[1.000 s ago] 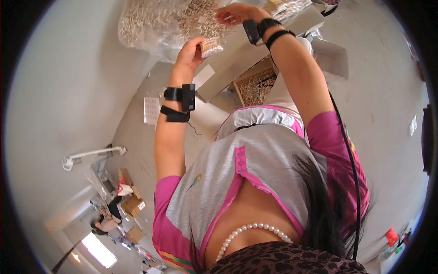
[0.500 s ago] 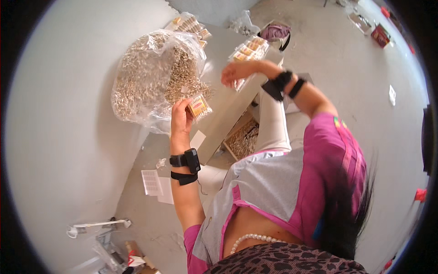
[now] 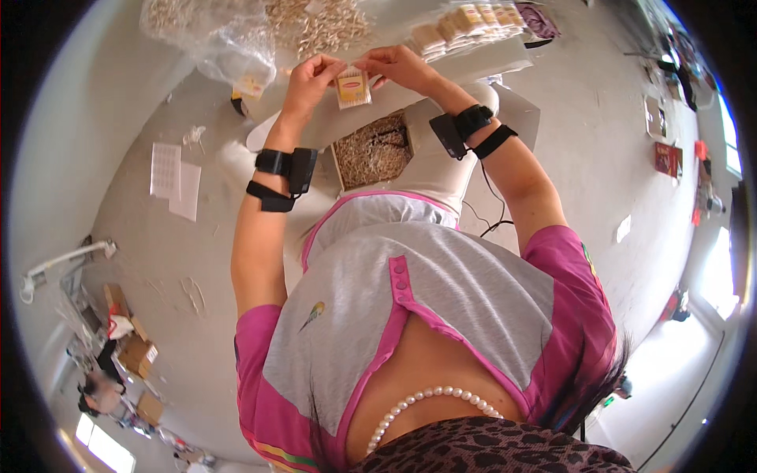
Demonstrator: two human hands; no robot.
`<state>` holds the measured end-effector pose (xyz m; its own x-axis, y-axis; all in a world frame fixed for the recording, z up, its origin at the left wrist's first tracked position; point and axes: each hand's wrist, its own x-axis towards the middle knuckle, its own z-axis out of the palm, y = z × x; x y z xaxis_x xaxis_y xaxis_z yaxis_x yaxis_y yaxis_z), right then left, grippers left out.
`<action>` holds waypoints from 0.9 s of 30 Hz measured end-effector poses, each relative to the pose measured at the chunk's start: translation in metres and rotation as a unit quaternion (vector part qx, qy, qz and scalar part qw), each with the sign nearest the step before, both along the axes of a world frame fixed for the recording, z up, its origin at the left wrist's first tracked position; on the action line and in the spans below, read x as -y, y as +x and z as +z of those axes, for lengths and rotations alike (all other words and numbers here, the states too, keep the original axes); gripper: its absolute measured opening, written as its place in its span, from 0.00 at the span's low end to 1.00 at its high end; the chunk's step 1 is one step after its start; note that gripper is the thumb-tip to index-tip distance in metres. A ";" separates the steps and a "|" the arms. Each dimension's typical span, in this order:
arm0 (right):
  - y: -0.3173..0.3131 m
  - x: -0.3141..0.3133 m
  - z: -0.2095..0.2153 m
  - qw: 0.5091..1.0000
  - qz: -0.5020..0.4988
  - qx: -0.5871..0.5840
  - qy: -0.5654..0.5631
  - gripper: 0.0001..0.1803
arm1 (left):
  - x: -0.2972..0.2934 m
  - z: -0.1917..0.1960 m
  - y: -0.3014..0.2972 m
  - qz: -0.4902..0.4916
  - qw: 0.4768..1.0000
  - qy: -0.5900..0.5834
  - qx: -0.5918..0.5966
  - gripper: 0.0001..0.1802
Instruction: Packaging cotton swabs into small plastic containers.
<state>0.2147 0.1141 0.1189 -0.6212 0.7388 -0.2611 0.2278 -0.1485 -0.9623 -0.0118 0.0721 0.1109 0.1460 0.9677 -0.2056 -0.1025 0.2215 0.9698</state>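
Note:
Between my two hands hangs a small clear packet of cotton swabs [image 3: 352, 88] with a yellow label, roughly upright at the table's near edge. My left hand [image 3: 314, 77] pinches its upper left corner, thumb and fingers pressed together. At the upper right corner my right hand [image 3: 398, 67] is pinched as well, its fingertips on the packet's top edge. Just beyond my hands lies a heap of loose cotton swabs [image 3: 323, 27] on the table [image 3: 505, 59]. A large clear plastic bag [image 3: 233, 59] of swabs spills beside the heap, left of it.
Several filled packets [image 3: 469, 24] stand in a row at the table's far right. Below the table edge, a box [image 3: 337, 162] of loose swabs sits between my legs. White paper sheets [image 3: 175, 181] lie on the floor at left. A cable [image 3: 498, 225] runs beside my right leg.
My right hand has come over from near the row of packets to the swab packet. Both hands now hold the packet's top. The head view has shifted, so the table sits higher in it.

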 end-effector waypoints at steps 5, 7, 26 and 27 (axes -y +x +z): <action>-0.014 0.009 -0.039 0.990 -0.048 0.050 0.124 0.12 | 0.018 -0.058 -0.006 0.028 0.986 0.109 -0.122 0.07; -0.016 0.017 -0.051 0.980 -0.038 0.084 0.177 0.11 | 0.024 -0.073 -0.004 0.035 0.982 0.110 -0.148 0.07; -0.030 0.058 -0.078 0.958 -0.130 0.007 0.257 0.08 | 0.052 -0.082 -0.002 0.054 0.988 0.101 -0.107 0.07; -0.032 0.060 -0.080 0.969 -0.137 0.001 0.206 0.08 | 0.054 -0.086 -0.003 0.054 0.988 0.100 -0.107 0.07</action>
